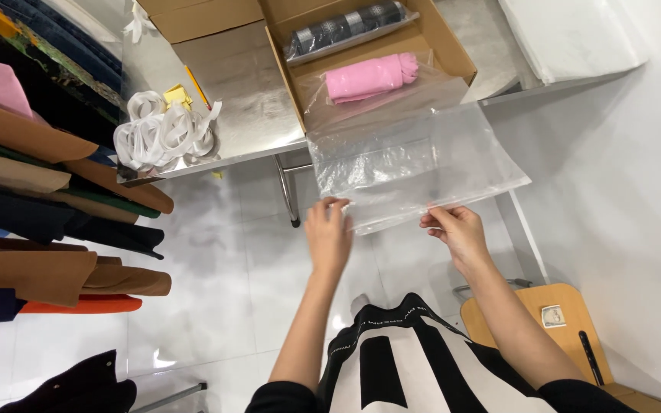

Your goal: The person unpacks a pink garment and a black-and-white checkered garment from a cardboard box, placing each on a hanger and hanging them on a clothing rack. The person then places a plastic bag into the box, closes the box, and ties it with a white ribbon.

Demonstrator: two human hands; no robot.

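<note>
A large clear plastic bag (411,160) hangs off the front of an open cardboard box (453,53) on a metal table. My left hand (328,233) pinches the bag's near edge at its left end. My right hand (455,229) pinches the same edge further right. Inside the far end of the bag, in the box, lies a rolled pink cloth (369,76). Behind it in the box rests a dark rolled item in clear wrap (346,27).
A heap of white ribbon (162,134) sits on the metal table (246,115) to the left. Coats and garments (40,191) hang along the left side. A wooden chair (568,321) stands at lower right. White sheets (568,34) lie at top right.
</note>
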